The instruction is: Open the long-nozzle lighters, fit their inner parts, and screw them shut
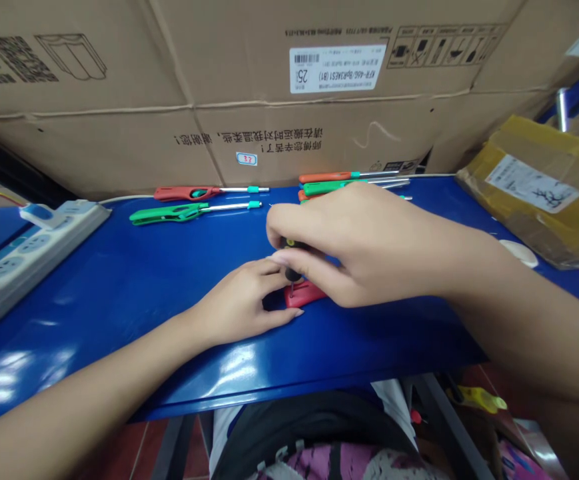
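Observation:
My right hand (359,243) is closed round a small screwdriver with a black and yellow handle (292,257), held upright with its tip on a red lighter (303,293) lying on the blue table (119,293). My left hand (244,300) rests on the table and presses its fingers against the lighter's left end. Most of the lighter is hidden under my hands.
A red long-nosed lighter (189,193) and a green one (179,213) lie at the back left. More red and green lighters (339,183) lie behind my right hand. A white power strip (24,250) sits at left. Cardboard boxes (249,93) stand behind; a yellow-taped parcel (539,187) lies at right.

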{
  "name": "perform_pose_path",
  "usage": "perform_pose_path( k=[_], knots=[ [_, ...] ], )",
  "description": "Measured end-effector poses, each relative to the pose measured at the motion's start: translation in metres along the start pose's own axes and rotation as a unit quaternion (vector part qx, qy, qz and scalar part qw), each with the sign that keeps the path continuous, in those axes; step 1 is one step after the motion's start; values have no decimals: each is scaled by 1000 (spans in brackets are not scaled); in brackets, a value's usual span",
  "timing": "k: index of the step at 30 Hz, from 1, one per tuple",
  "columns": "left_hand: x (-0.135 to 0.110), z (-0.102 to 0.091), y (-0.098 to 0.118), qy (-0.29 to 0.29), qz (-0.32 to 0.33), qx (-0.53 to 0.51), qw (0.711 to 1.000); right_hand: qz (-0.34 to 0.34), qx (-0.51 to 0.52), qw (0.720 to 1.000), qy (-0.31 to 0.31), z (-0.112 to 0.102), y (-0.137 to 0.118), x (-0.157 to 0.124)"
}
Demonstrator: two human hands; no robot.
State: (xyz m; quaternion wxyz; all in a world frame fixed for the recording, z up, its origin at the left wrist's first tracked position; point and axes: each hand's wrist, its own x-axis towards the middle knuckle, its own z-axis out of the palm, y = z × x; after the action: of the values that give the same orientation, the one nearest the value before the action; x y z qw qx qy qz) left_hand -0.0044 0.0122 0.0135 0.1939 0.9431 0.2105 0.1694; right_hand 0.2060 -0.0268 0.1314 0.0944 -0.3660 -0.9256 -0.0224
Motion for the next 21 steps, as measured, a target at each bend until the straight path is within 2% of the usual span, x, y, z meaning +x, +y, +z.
perform_pose_path(
  k=[5,12,17,21],
  knots=[
    [0,-2,5,6,-22,-12,1000,16,-36,999,19,3,-5,2],
    [1,-2,6,4,-15,-23,1000,24,-39,999,-27,-7,-14,-6],
    [0,-1,4,0,-18,-3,1000,60,-90,994,10,-4,-13,-3],
    [1,-1,2,4,3,-12,1000,63,-60,996,10,-3,-11,-3]
  ],
)
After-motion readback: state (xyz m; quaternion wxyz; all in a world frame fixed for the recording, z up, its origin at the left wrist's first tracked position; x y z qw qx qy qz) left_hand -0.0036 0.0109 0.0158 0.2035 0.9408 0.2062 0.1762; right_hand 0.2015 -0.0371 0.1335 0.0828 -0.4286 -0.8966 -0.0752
